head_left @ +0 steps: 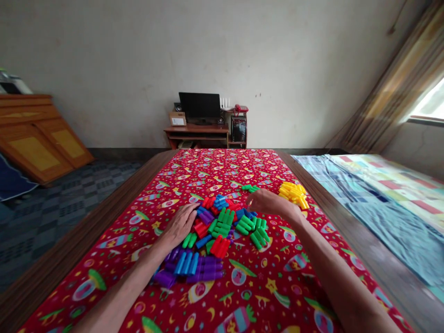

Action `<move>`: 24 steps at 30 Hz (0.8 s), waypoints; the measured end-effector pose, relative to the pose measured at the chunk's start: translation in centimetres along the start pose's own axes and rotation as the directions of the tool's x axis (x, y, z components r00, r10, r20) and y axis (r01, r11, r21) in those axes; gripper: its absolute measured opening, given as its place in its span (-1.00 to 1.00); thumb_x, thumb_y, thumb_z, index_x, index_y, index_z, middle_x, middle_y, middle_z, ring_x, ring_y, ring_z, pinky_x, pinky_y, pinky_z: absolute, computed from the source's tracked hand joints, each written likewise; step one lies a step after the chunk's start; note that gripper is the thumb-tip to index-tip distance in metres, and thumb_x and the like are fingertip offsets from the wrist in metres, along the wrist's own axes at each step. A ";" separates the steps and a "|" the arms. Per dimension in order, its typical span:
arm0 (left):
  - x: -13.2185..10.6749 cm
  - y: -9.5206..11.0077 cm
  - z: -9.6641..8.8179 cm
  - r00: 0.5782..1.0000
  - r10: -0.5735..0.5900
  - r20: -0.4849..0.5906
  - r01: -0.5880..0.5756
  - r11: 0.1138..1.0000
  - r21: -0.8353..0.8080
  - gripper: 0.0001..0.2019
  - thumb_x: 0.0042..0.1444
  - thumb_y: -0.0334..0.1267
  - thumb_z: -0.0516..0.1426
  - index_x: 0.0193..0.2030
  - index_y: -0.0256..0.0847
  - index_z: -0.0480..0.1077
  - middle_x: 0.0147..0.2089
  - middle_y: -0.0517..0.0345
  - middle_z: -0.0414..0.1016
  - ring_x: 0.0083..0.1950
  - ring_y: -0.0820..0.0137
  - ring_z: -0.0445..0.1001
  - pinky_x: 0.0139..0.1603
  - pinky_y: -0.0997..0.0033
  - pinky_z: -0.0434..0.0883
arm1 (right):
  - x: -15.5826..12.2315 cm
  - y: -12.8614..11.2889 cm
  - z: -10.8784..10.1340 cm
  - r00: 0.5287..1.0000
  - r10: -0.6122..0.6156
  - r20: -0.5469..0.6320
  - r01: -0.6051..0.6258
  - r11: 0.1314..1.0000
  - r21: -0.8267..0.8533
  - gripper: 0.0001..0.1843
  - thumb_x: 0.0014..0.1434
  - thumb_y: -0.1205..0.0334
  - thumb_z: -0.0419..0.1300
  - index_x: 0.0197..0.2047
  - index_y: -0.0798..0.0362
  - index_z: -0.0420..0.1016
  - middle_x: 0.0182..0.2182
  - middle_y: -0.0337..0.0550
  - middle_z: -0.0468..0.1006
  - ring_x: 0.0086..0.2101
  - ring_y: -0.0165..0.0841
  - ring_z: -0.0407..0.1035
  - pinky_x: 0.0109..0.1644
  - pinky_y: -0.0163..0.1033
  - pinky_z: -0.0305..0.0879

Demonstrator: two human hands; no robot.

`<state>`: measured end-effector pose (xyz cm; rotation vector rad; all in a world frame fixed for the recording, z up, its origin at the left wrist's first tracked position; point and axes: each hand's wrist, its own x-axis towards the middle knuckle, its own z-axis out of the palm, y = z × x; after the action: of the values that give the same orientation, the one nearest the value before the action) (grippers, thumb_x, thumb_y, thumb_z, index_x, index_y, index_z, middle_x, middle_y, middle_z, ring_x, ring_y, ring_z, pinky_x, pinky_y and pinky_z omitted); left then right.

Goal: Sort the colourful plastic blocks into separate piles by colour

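A heap of plastic building blocks (222, 226) in red, green, blue and purple lies in the middle of a red patterned tablecloth (277, 286). My left hand (182, 222) rests flat on the heap's left edge, fingers stretched over red and purple pieces. My right hand (265, 202) hovers over the heap's right side, its fingers curled downward; what they hold is hidden. A separate cluster of yellow blocks (294, 193) sits just right of that hand. A few green blocks (250, 188) lie just beyond it.
The wooden table edge (104, 208) shows on both sides of the cloth. A bed with a checked cover (381, 194) stands to the right. A desk with a monitor (201, 108) is at the far wall, a wooden cabinet (38, 138) at left.
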<state>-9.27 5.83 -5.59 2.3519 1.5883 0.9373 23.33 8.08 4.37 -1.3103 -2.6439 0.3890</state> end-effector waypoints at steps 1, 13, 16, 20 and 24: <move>0.0 0.0 0.0 1.000 -0.001 -0.002 0.001 1.000 -0.001 -0.46 0.30 0.03 -0.21 0.12 -0.24 0.37 0.13 -0.10 0.46 0.20 0.20 0.40 0.28 0.08 0.32 | -0.5 -0.7 -0.1 0.997 -0.015 0.077 0.016 1.000 -0.007 -0.79 0.13 0.20 0.28 -0.15 0.04 0.60 -0.35 -0.18 0.60 -0.32 -0.36 0.45 -0.29 -0.37 0.23; 0.0 0.2 0.1 1.000 0.010 -0.003 -0.010 1.000 -0.006 -0.48 0.29 -0.02 -0.20 0.12 -0.27 0.36 0.13 -0.13 0.45 0.20 0.19 0.40 0.28 0.03 0.30 | -0.1 -0.8 0.6 0.997 0.075 0.004 -0.075 0.993 0.092 -0.82 0.12 0.17 0.26 -0.43 0.10 0.50 -0.54 -0.31 0.41 -0.50 -0.50 0.22 -0.44 -0.39 0.00; 0.1 0.1 0.1 1.000 0.012 0.003 -0.012 1.000 -0.005 -0.49 0.29 -0.02 -0.20 0.12 -0.27 0.36 0.12 -0.12 0.46 0.19 0.19 0.40 0.28 0.01 0.30 | 0.6 1.8 0.5 0.950 0.266 -0.162 -0.237 0.955 0.175 -0.72 0.11 0.18 0.20 -0.57 0.12 0.40 -0.65 -0.36 0.22 -0.56 -0.52 0.11 -0.47 -0.36 -0.10; 0.1 0.1 0.1 1.000 0.018 0.011 -0.018 1.000 0.003 -0.48 0.29 -0.02 -0.21 0.12 -0.27 0.36 0.12 -0.13 0.45 0.20 0.19 0.39 0.28 0.02 0.30 | 0.8 3.7 1.5 0.897 0.346 -0.274 -0.307 0.935 0.175 -0.79 0.09 0.30 0.13 -0.55 0.13 0.40 -0.67 -0.35 0.21 -0.57 -0.51 0.11 -0.46 -0.34 -0.09; 0.1 0.1 0.2 1.000 0.012 0.007 -0.012 1.000 0.002 -0.46 0.29 -0.01 -0.22 0.12 -0.31 0.36 0.12 -0.17 0.45 0.20 0.18 0.39 0.29 0.04 0.30 | 0.1 3.6 0.8 0.875 0.295 -0.383 -0.289 0.954 0.075 -0.76 0.12 0.38 0.04 -0.51 0.14 0.46 -0.63 -0.27 0.31 -0.56 -0.48 0.13 -0.45 -0.32 -0.08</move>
<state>-9.11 5.94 -5.65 2.3664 1.5751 0.9297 25.79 10.10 2.53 -1.5974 -2.1171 0.1584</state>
